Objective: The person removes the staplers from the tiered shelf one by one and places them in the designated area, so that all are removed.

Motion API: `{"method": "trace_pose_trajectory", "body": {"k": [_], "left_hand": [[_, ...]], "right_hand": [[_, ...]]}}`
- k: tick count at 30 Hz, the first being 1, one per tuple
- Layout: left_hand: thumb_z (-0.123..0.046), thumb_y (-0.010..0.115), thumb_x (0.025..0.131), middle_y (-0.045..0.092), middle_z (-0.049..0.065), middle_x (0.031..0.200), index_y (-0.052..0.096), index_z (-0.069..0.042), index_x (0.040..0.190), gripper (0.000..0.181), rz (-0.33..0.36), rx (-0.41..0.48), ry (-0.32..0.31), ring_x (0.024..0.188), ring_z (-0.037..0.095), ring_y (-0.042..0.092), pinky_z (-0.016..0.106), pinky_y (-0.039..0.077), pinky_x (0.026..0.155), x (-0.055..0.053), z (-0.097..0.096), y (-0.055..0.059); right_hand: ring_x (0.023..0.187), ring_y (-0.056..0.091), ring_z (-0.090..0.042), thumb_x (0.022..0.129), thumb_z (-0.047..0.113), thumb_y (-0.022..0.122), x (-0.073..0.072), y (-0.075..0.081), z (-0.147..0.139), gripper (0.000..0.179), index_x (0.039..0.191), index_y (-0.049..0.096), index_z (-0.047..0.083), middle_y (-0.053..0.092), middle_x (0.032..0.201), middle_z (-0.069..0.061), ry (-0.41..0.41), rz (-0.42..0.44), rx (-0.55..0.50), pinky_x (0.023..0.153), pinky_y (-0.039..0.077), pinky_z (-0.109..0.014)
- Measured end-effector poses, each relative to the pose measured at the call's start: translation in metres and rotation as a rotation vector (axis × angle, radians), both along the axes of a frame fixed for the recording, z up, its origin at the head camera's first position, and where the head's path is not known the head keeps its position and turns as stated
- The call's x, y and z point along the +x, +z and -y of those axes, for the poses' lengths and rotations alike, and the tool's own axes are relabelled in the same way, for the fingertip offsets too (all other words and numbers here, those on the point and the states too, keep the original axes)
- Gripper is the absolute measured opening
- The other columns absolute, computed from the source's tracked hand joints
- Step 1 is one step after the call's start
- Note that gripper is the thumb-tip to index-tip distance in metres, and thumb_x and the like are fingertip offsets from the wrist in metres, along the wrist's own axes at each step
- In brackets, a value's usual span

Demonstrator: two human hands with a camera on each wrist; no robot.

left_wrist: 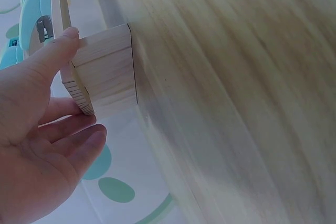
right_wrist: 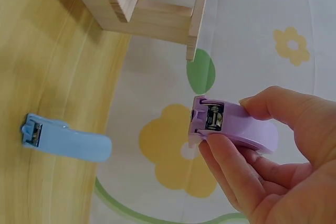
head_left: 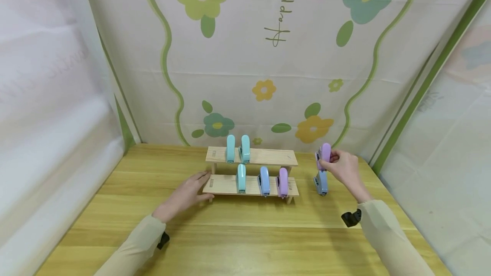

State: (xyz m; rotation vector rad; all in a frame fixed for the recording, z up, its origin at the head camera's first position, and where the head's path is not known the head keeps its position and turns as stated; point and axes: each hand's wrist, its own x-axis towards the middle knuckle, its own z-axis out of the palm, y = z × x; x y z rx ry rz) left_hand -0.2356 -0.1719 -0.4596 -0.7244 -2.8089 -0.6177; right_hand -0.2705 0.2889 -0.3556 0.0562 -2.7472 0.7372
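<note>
My right hand (head_left: 344, 166) pinches a purple stapler (right_wrist: 247, 127) between thumb and fingers, raised at the right of the wooden two-tier rack (head_left: 226, 185). Below it, a blue stapler (head_left: 322, 183) stands on the table. My left hand (head_left: 188, 193) grips the left end of the rack's lower shelf, thumb on the front edge and fingers round the end (left_wrist: 79, 95). Along that lower shelf stand a teal stapler (head_left: 241, 178), a blue stapler (head_left: 264, 181) and a purple stapler (head_left: 283, 182). On the upper shelf, two teal staplers (head_left: 230, 149) stand side by side, left of the middle.
The wooden table (head_left: 238, 246) reaches back to a hanging cloth (head_left: 230, 63) printed with flowers. More white cloth (head_left: 50, 131) hangs at the left, and another cloth side (head_left: 445, 152) at the right. A dark wrist device (head_left: 351, 218) sits at the right sleeve.
</note>
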Motion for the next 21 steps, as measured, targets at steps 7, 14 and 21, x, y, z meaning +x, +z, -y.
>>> {"method": "trace_pose_trajectory", "body": {"k": [7,14,21], "left_hand": [[-0.03,0.078,0.086,0.049,0.029,0.145,0.047,0.009,0.142,0.075,-0.009,-0.001,-0.002,0.13,0.044,0.053,0.053,0.052,0.105,0.0,0.0,0.0],[-0.031,0.077,0.086,0.049,0.029,0.146,0.047,0.009,0.142,0.075,-0.012,0.002,-0.006,0.13,0.044,0.053,0.052,0.051,0.106,0.0,0.0,-0.001],[-0.032,0.077,0.086,0.049,0.029,0.145,0.047,0.009,0.142,0.075,-0.011,0.003,-0.004,0.131,0.044,0.053,0.052,0.051,0.106,0.0,0.0,-0.001]], "right_hand": [[0.074,0.066,-0.022,0.082,0.026,0.072,0.004,-0.007,-0.011,0.032,0.097,0.071,-0.002,0.074,0.086,-0.017,-0.018,0.005,0.009,0.055,0.047,-0.022],[0.078,0.068,-0.026,0.083,0.025,0.071,0.002,-0.017,-0.024,0.034,0.101,0.07,-0.004,0.074,0.09,-0.02,-0.022,0.012,0.024,0.057,0.049,-0.022],[0.08,0.069,-0.029,0.083,0.023,0.073,0.004,-0.025,-0.037,0.036,0.102,0.069,-0.007,0.074,0.091,-0.022,-0.034,0.007,0.039,0.061,0.05,-0.025]]}}
